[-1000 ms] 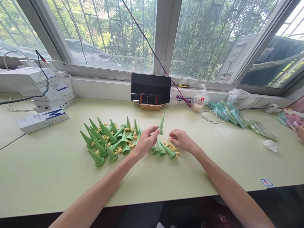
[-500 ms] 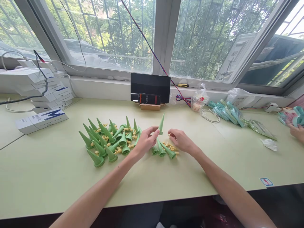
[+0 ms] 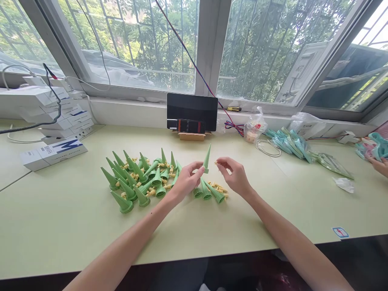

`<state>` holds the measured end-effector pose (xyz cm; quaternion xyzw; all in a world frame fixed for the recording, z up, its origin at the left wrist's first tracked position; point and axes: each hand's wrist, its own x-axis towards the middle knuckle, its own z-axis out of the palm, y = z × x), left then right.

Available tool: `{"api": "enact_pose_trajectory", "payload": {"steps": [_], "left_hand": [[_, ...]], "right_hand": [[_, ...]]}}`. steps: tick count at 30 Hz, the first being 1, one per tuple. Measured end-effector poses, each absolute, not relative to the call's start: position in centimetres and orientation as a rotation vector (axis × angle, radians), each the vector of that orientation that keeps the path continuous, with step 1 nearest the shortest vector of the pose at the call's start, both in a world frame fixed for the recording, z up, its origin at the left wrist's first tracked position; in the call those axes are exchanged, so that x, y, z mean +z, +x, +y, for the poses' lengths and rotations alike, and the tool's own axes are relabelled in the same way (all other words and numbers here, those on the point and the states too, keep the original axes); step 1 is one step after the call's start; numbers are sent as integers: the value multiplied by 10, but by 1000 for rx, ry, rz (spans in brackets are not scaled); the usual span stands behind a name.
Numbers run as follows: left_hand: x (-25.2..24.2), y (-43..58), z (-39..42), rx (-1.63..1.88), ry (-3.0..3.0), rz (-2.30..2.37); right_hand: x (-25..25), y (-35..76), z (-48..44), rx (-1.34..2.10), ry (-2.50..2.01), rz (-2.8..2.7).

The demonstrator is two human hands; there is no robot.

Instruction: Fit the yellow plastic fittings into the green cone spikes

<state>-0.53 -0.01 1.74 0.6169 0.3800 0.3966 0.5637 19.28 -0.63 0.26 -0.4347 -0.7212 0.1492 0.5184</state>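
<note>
Over the pale green tabletop, a green cone is held tip-up by the left hand, its base end clamped between thumb and fingers; just to its right, a tiny yellowish piece is pinched at the fingertips of the right hand, apart from the cone; its exact shape cannot be told at this size. The step in hand is judged to be a pairing, one part of each kind being held; close alignment and a light, steady pinch seem called for by the next move, since so small a piece could easily be dropped. Below the hands, three loose cones are laid on their sides beside yellow pieces; to the left, more cones are massed, with similar yellow pieces scattered among them. Against the back wall, a phone is propped before a dark screen; white boxes are stacked at far left; on the right, a plastic bag, a coiled white cable and teal packets are set out; another person's hand is seen at the edge; beyond the barred windows, foliage is visible.
</note>
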Motion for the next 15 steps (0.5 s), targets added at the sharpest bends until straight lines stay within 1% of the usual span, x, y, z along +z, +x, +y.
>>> {"api": "enact_pose_trajectory", "payload": {"steps": [7,15], "left_hand": [[17,-4,0,945,1458,895],[17,-4,0,950,1479,883]], "right_hand": [[2,185,-11,360,-922,-1730],[3,184,-12,328,-893,-1741]]}}
